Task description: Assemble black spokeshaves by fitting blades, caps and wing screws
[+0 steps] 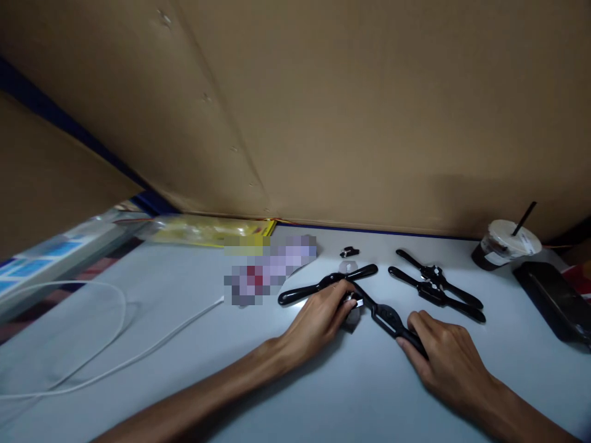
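Note:
My right hand is closed around the near handle of a black spokeshave, which slants across the table in front of me. The slot in its middle shows open. My left hand is at its far end, fingers pinched on a small shiny metal piece, partly hidden by the fingers. Just beyond my left hand lies another black spokeshave. Two more spokeshaves, a nearer one and a farther one, lie side by side to the right. A small black-and-metal part sits farther back.
A lidded cup with a straw stands at the back right, near a black case. Left of my hands are a blurred-out flat object, a white cable and a yellow plastic-wrapped packet. A cardboard-coloured partition rises behind.

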Available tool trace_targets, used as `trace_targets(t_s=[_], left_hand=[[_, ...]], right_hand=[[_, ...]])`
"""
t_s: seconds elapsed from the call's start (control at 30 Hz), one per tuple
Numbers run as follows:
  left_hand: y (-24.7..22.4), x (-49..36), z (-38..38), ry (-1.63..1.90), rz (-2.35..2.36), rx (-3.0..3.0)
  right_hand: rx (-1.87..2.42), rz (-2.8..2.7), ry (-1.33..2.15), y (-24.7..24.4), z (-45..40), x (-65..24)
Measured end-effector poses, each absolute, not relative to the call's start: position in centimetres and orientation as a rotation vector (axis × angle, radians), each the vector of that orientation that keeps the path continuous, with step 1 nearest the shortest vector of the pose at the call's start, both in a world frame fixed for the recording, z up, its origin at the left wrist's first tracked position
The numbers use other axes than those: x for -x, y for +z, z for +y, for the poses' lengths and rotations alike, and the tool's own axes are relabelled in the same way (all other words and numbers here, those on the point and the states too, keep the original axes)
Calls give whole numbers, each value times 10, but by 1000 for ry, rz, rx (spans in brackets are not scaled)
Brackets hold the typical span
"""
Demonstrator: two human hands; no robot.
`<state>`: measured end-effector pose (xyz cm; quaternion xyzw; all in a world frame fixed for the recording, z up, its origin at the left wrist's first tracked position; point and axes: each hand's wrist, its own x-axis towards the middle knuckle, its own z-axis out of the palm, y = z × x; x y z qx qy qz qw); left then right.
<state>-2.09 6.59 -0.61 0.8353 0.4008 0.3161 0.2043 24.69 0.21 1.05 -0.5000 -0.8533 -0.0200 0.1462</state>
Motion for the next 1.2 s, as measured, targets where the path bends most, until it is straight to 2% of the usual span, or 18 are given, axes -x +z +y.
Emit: trace_targets(t_s=[0.23, 0.53, 0.8, 1.2], left_hand=[[-3, 19, 63, 886, 1110, -2348], [-9, 24, 70, 949, 1174, -2255], [-7, 22, 69, 946, 1241, -2219], [-4, 20, 68, 916, 1158, -2299]], right_hand=[[1561, -2435, -162, 11, 15, -257], [2072, -2284, -298, 35, 41, -294], [2105, -2469, -123, 43, 37, -309], [2153, -2384, 21, 43, 36, -293]])
